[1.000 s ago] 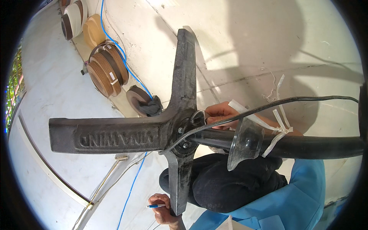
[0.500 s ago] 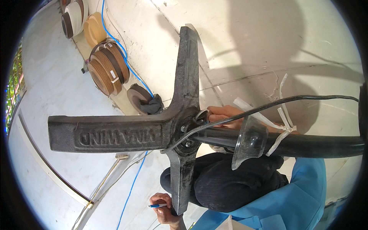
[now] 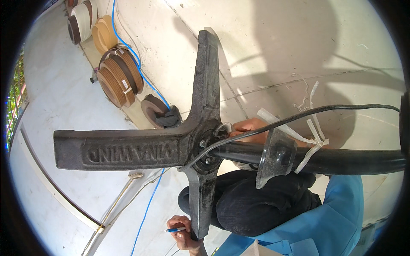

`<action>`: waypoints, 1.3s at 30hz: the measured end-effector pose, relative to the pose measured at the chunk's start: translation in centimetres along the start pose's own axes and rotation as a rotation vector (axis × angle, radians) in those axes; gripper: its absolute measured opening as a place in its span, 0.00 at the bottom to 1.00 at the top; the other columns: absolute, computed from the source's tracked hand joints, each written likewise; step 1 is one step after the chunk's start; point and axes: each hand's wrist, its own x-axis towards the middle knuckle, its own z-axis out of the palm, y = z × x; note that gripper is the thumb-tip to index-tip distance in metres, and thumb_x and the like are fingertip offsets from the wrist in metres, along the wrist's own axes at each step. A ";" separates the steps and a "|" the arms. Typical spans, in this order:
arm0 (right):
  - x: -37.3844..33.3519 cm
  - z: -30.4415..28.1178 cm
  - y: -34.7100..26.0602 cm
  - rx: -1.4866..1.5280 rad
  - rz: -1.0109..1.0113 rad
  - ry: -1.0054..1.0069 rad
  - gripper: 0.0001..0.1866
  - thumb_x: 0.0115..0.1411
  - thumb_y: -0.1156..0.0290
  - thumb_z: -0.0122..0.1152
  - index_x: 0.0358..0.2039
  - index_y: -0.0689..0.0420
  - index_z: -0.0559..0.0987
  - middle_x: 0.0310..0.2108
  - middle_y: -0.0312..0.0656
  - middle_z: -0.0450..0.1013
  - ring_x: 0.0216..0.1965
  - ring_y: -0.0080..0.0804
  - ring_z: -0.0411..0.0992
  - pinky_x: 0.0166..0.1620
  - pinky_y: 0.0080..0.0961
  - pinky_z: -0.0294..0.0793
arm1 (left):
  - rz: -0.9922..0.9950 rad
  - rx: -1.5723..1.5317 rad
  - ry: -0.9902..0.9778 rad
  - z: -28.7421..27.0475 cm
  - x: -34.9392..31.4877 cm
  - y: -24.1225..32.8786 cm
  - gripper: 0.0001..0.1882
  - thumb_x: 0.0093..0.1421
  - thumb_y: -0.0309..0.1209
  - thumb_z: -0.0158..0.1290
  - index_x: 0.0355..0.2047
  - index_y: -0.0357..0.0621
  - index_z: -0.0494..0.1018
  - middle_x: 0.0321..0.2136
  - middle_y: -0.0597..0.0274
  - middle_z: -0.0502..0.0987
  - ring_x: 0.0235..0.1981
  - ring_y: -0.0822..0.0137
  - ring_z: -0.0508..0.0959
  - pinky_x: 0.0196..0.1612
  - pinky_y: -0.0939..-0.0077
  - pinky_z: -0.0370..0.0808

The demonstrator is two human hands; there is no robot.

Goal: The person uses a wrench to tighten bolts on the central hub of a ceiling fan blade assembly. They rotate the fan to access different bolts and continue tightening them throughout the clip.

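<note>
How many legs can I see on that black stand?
3: the top leg points toward the picture's upper edge, the side leg toward its left, and the bottom leg toward the lower edge. Another may be hidden behind the black pole.

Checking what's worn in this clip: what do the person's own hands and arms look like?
The left hand and right hand are ungloved. A plain light-blue sleeve covers the right upper arm; the left sleeve is unclear.

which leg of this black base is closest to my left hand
The lower leg: your left hand is at its tip, while the left leg and upper leg lie farther off.
</note>
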 end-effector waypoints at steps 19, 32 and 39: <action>-0.2 0.7 -1.8 -0.099 0.018 0.055 0.16 0.69 0.60 0.62 0.33 0.62 0.78 0.21 0.38 0.72 0.23 0.25 0.67 0.28 0.30 0.63 | 0.025 0.007 -0.033 0.5 0.3 0.2 0.26 0.59 0.49 0.59 0.40 0.37 0.68 0.27 0.57 0.70 0.22 0.76 0.61 0.27 0.80 0.56; 2.1 -4.4 -3.7 -0.381 -0.186 -0.158 0.16 0.66 0.57 0.65 0.38 0.59 0.81 0.28 0.46 0.80 0.29 0.44 0.79 0.32 0.37 0.73 | -0.015 -0.029 0.013 1.2 0.2 0.8 0.24 0.58 0.45 0.62 0.40 0.37 0.68 0.28 0.57 0.69 0.23 0.74 0.64 0.27 0.80 0.60; 2.2 -5.5 -7.4 -0.338 -0.196 -0.257 0.13 0.67 0.62 0.62 0.38 0.59 0.83 0.28 0.48 0.80 0.29 0.43 0.79 0.33 0.38 0.71 | -0.030 -0.039 0.005 1.1 0.2 0.8 0.24 0.57 0.45 0.62 0.39 0.37 0.69 0.28 0.57 0.70 0.23 0.75 0.64 0.27 0.80 0.60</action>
